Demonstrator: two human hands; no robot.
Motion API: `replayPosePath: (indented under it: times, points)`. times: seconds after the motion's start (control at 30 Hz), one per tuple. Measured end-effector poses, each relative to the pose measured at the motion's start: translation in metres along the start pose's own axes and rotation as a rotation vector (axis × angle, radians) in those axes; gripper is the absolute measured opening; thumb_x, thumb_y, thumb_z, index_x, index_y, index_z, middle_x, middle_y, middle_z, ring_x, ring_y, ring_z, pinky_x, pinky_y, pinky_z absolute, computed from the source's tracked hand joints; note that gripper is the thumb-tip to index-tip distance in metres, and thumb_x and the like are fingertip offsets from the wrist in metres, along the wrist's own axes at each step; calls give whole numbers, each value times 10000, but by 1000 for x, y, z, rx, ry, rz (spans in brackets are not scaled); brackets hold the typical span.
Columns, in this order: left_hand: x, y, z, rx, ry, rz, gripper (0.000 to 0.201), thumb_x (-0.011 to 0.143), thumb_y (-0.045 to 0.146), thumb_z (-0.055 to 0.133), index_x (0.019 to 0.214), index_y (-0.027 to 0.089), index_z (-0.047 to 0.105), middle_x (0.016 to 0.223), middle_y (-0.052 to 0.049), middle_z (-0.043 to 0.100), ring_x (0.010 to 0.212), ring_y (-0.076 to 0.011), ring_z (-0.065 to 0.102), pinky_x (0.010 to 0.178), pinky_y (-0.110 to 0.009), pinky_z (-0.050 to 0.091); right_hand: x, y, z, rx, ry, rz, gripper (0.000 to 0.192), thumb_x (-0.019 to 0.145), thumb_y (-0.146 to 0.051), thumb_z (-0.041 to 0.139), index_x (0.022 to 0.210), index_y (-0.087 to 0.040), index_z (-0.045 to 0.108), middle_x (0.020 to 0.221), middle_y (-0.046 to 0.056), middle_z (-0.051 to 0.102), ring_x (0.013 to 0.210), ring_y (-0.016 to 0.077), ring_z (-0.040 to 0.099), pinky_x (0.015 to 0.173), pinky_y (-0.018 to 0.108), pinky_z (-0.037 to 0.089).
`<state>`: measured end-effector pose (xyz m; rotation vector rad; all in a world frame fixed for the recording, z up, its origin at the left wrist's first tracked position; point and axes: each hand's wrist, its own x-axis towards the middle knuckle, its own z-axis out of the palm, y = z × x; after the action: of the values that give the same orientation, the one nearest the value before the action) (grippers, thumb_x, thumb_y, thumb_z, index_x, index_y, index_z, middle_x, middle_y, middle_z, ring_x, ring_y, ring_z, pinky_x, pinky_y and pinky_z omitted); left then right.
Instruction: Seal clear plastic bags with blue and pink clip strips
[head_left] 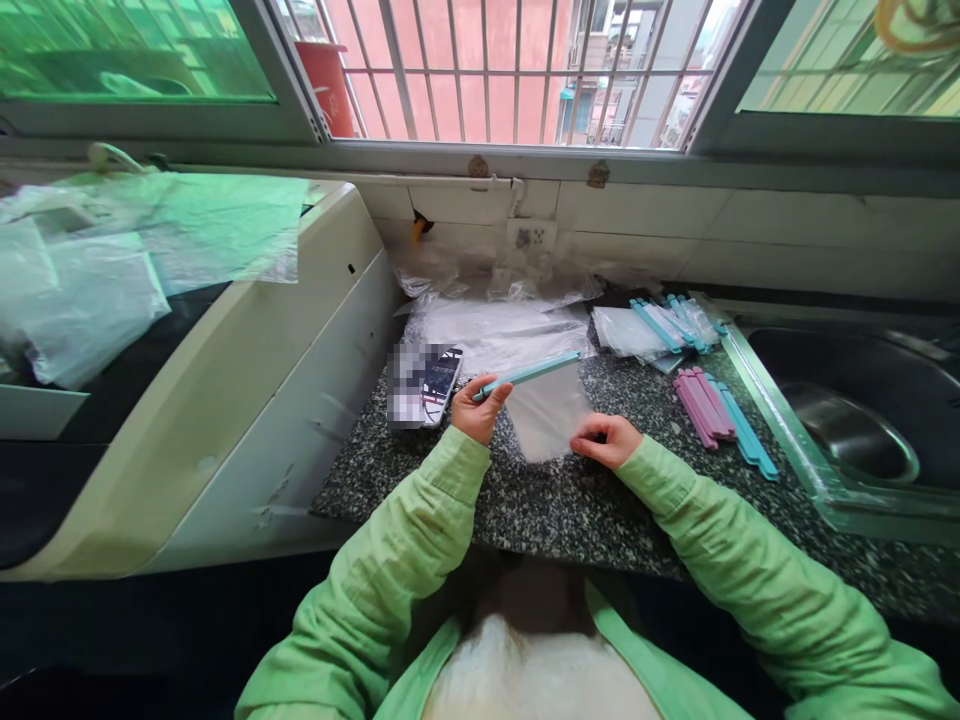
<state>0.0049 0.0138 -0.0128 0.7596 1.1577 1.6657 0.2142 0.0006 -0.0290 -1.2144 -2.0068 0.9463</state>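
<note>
Teal plastic, a long sealing clip [526,375], sits in the left hand [478,408], whose grip is closed around one end. The right hand [609,440] pinches the clear bag [546,415] hanging beneath the clip above the speckled counter [540,500]; pink and teal clips [716,410] lie nearby.

Both my arms reach forward in green sleeves, elbows bent, forearms angling inward. My left hand [480,408] is raised a little, fingers curled in a closed grip, thumb on top. My right hand [606,440] lies lower, palm down, fingers pinched together, pointing toward the left.
</note>
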Motion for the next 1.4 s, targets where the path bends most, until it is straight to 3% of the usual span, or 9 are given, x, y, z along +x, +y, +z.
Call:
replayPosePath:
  times: [0.33,0.43,0.57,0.67,0.8,0.9,1.03,1.27,1.4]
  points:
    - [4,-6,-1,7,-29,11,483,312,489,776,617,154,605,406,90,432,382,-33,382,409,-196,303,0,5,1,-103,-41,-46,243,655,-396,605,560,-173,601,519,-1,535,495,91,449,486,229,379]
    - [4,-7,-2,7,-45,10,481,322,490,775,614,151,596,382,99,405,366,-29,363,399,-191,292,0,1,-4,-143,-21,-54,225,653,-399,610,643,-174,612,550,-5,542,518,97,462,504,231,394]
    - [4,-4,-2,44,-73,-9,484,336,502,765,616,148,592,349,102,387,340,-30,337,376,-188,265,1,-2,-16,-225,219,-85,284,701,-413,579,845,-171,618,673,30,600,576,125,507,572,267,444]
    - [2,0,-2,135,-119,-25,457,361,496,759,595,142,591,345,86,408,336,-36,337,367,-193,253,1,-4,-21,-334,422,-186,292,769,-415,515,899,-172,612,706,56,607,614,150,519,623,299,462]
    - [0,4,-3,260,-203,3,382,428,464,745,549,138,585,345,68,412,338,-40,333,365,-197,223,-1,-10,-20,-542,547,-339,290,779,-404,518,929,-180,623,814,89,618,763,195,551,731,330,461]
    - [0,5,-4,315,-279,-9,350,466,449,732,533,139,585,336,63,402,335,-43,327,365,-196,206,-3,-14,-17,-691,516,-408,266,780,-381,528,938,-197,636,878,86,628,827,198,552,778,326,442]
    - [0,1,-5,312,-359,-71,357,471,461,728,537,140,586,336,58,413,328,-46,331,358,-193,227,-3,-14,-15,-821,439,-466,199,792,-336,521,862,-215,662,805,52,653,748,166,543,705,295,406]
    - [3,-8,-3,291,-391,-132,405,455,524,713,533,146,588,322,64,389,307,-54,326,334,-198,256,-2,-9,-15,-892,430,-483,194,796,-342,519,842,-223,665,766,36,664,714,156,521,646,294,326]
    - [0,-8,3,322,-438,-121,408,422,519,721,508,137,607,419,20,515,405,-77,426,412,-210,341,3,-5,-21,-899,451,-462,197,801,-342,512,845,-220,660,774,38,662,730,161,514,662,297,313]
